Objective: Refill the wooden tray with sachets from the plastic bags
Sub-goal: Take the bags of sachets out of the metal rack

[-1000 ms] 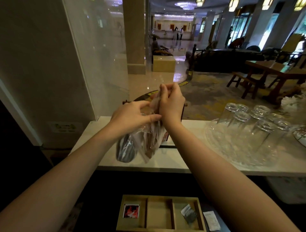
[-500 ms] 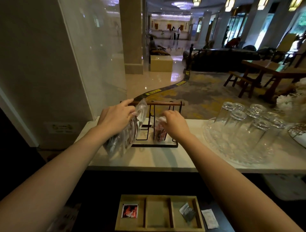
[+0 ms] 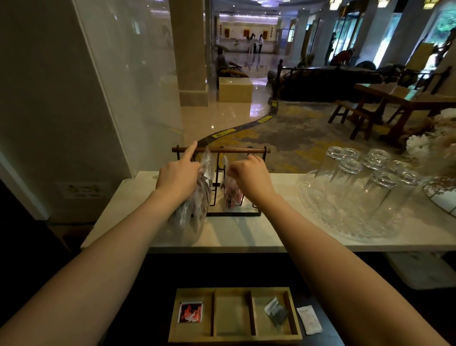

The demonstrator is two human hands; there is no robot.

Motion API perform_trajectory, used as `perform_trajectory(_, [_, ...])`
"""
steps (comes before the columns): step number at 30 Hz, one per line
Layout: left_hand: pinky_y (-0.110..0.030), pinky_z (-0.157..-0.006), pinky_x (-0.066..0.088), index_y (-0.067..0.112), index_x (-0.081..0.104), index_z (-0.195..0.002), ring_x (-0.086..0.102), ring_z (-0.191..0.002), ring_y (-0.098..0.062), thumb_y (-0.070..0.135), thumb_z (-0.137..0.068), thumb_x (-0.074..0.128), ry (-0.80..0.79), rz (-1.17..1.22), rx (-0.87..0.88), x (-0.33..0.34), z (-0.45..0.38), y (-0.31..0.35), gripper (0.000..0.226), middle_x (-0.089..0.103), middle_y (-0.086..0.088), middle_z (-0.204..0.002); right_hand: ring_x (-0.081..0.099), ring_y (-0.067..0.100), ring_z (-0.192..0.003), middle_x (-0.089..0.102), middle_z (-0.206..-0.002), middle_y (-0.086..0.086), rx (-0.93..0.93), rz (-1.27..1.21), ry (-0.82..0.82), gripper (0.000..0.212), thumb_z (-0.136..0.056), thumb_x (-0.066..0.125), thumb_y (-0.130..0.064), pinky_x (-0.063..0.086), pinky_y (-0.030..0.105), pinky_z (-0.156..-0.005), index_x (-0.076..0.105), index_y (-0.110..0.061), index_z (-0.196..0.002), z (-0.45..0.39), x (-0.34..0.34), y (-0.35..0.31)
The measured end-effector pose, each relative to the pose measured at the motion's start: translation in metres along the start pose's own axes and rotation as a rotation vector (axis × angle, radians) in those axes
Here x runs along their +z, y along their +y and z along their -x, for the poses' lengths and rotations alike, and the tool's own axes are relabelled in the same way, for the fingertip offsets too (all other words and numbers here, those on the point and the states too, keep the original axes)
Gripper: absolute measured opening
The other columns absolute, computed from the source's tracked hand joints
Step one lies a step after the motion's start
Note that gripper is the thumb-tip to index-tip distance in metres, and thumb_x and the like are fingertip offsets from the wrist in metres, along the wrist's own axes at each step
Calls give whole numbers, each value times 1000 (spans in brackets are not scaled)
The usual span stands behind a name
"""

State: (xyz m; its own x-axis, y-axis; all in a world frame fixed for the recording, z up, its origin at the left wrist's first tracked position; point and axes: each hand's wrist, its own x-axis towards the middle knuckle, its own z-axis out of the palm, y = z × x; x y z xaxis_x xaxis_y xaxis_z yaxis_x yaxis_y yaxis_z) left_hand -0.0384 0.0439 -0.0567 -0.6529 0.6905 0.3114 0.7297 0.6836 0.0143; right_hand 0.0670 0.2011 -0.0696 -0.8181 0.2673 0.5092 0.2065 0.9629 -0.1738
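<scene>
Currently left hand [image 3: 178, 178] is gripping the larger clear plastic bag of sachets [image 3: 195, 202], index finger out; right hand [image 3: 249, 174] is pinching the smaller clear bag [image 3: 232, 191]. Risk: thin film is catching on the black wire rack with wooden bar [image 3: 222, 150], spilling sachets short of the three-compartment wooden tray [image 3: 234, 340].

A polished lobby floor [image 3: 232, 116] is seen beyond the hands, reflecting ceiling lights [image 3: 269, 2]. A square pillar [image 3: 190, 49] is set ahead of the left hand, a pale wall [image 3: 44, 98] to its left. A patterned carpet [image 3: 283, 138] and wooden table [image 3: 399, 98] are placed past the right hand, bright windows [image 3: 444, 24] behind
</scene>
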Motion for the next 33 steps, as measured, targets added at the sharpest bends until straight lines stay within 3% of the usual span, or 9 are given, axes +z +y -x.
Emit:
perform_trajectory(4, [-32, -57, 45, 23, 63, -82, 58, -65, -25, 16, -91, 57, 5, 44, -57, 9, 8, 5, 13, -2, 10, -161, 62, 28, -82, 69, -87, 12, 161, -499, 12, 18, -93, 53, -16, 51, 46, -75, 64, -2, -91, -1, -22, -4])
perform_trajectory(9, [-33, -57, 42, 27, 64, -108, 55, -67, -23, 20, -94, 53, 2, 103, -125, 8, 10, 13, 19, 0, 10, -161, 61, 25, -77, 66, -80, 10, 186, -651, 221, 18, -93, 55, -18, 50, 48, -74, 62, -2, -87, -8, -52, -15])
perform_trajectory(14, [-33, -54, 49, 23, 50, -67, 57, -59, -22, 13, -90, 58, -6, 27, -47, 5, 12, 11, 26, -4, 3, -161, 63, 28, -74, 64, -76, 8, 145, -795, 445, 23, -93, 53, -20, 53, 47, -70, 59, 0, -84, -9, -96, -33])
perform_trajectory(16, [-36, -57, 50, 16, 58, -94, 57, -63, -25, 18, -91, 58, -54, 42, -52, -2, 17, 14, 4, 20, -9, -158, 62, 22, -65, 61, -69, -2, 120, -797, 500, 20, -93, 53, -22, 53, 43, -62, 58, -6, -82, -6, -113, -35])
perform_trajectory(17, [-39, -62, 52, 16, 52, -121, 60, -68, -28, 25, -91, 58, -55, 55, -32, -2, 15, 13, 32, 38, -12, -148, 62, 20, -63, 60, -67, -4, 114, -780, 502, 19, -94, 53, -23, 53, 44, -60, 59, -8, -82, -3, -118, -37])
perform_trajectory(19, [-39, -68, 52, 24, 45, -131, 62, -80, -31, 38, -93, 52, -50, 65, 24, -10, 19, 13, 41, 41, -11, -147, 63, 20, -63, 61, -65, -2, 111, -739, 468, 20, -92, 55, -25, 53, 48, -62, 61, -8, -82, 8, -121, -39])
perform_trajectory(21, [-29, -59, 41, 23, 59, -107, 63, -84, -28, 38, -97, 41, 39, 74, 42, -16, 20, 9, 25, 21, 1, -158, 62, 20, -62, 61, -65, -2, 89, -728, 420, 19, -90, 58, -24, 53, 48, -63, 62, -8, -82, 24, -117, -42])
perform_trajectory(24, [-23, -53, 29, 14, 62, -99, 60, -87, -19, 30, -99, 40, 173, 145, 11, -20, 34, 7, 28, 31, 7, -154, 61, 23, -59, 61, -63, 4, 67, -712, 335, 21, -89, 60, -23, 51, 45, -61, 62, -4, -80, 50, -106, -46])
perform_trajectory(33, [-25, -51, 31, 12, 70, -87, 51, -61, -21, 32, -90, 59, 514, 296, 141, -41, 139, 17, 24, 60, -8, -84, 54, 4, -56, 56, -62, -6, 128, -767, 30, 16, -97, 47, -13, 41, 20, -58, 63, -10, -94, 128, -73, -52])
